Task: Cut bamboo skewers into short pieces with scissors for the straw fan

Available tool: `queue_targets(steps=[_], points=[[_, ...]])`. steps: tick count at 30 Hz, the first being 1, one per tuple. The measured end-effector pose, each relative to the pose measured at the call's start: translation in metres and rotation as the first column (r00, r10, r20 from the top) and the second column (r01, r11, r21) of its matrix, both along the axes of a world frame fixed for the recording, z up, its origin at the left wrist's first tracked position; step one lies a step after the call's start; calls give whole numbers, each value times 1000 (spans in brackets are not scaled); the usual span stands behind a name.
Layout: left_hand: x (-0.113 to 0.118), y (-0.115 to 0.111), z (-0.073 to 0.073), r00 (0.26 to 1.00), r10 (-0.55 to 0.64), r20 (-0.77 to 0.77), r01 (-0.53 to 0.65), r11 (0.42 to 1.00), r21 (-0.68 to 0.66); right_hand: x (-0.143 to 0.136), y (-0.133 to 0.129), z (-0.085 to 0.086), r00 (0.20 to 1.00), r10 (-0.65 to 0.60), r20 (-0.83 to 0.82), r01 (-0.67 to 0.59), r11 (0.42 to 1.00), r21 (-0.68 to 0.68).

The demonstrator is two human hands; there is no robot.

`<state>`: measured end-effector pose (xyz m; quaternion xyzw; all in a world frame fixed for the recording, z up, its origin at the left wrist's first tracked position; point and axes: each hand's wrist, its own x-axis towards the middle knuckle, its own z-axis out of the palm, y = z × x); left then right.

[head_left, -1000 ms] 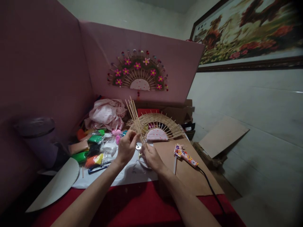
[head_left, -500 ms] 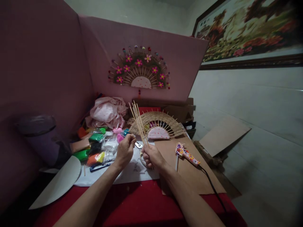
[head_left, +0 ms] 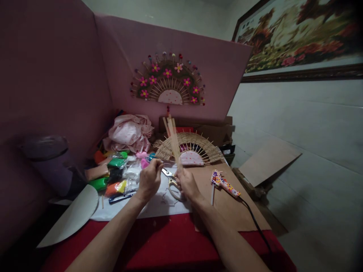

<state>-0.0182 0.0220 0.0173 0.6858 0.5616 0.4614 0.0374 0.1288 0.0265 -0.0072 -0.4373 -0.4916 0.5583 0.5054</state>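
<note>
A bundle of thin bamboo sticks (head_left: 174, 139), blurred by motion, stands nearly upright in my right hand (head_left: 187, 184), whose fingers are wrapped round its lower end. My left hand (head_left: 150, 179) is pinched closed beside it. A faint thin strand seems to run from its fingertips toward the sticks, but I cannot make out what it is. Scissors with pale handles (head_left: 173, 189) lie on the white sheet between my hands. Behind the sticks is a half-round woven straw fan (head_left: 208, 145) with a spotted pink centre.
Bags of coloured clay (head_left: 116, 163) and a blue cutter (head_left: 121, 197) lie at left, near a white half-disc (head_left: 73, 217). At right, a flowered glue gun (head_left: 225, 184) with a black cord rests on brown cardboard (head_left: 241, 215). A decorated fan (head_left: 167, 81) hangs on the pink board.
My right hand has moved slightly right, and the sticks have swung more upright and blurred. More of the scissors shows. My left hand stays pinched in nearly the same place.
</note>
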Motion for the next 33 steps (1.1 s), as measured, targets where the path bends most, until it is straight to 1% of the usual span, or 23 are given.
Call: queue_targets(steps=[2,3,4,6,8,9,14,16,17,21,22,27,30,33], points=[[-6,4,2,999,44,15,-44,999,-20,8,7,4,987,-152,-57,154,988,17],[-8,6,2,998,53,-19,-54,997,-51,12,10,5,972,-218,-87,221,975,31],[-11,8,3,996,43,-75,-50,994,-98,15,13,6,956,-268,-118,274,961,35],[-14,11,3,979,-30,-202,-15,976,-216,19,17,7,932,-325,-163,332,943,14],[-15,12,2,948,-127,-292,28,947,-319,20,18,7,926,-327,-189,327,945,-33],[-16,12,2,935,-157,-317,39,936,-349,20,17,8,927,-318,-199,314,948,-56],[-23,13,-3,885,-203,-420,0,901,-434,18,13,9,931,-280,-233,262,959,-104],[-24,15,-8,871,-234,-431,15,891,-454,18,13,10,931,-282,-232,263,959,-110],[-23,15,-12,873,-253,-416,44,892,-451,18,13,10,931,-281,-231,263,959,-109],[-12,16,-26,879,-365,-306,237,892,-384,18,12,10,935,-277,-220,261,960,-97],[-9,16,-29,879,-375,-294,256,892,-373,17,12,10,936,-276,-219,261,961,-96],[2,18,-42,920,-328,-214,243,907,-344,16,8,11,942,-248,-226,233,968,-91],[5,21,-47,943,-319,-94,267,895,-357,15,7,11,943,-243,-229,229,970,-86],[3,27,-48,953,-303,20,289,884,-367,14,8,11,938,-255,-235,240,967,-88]])
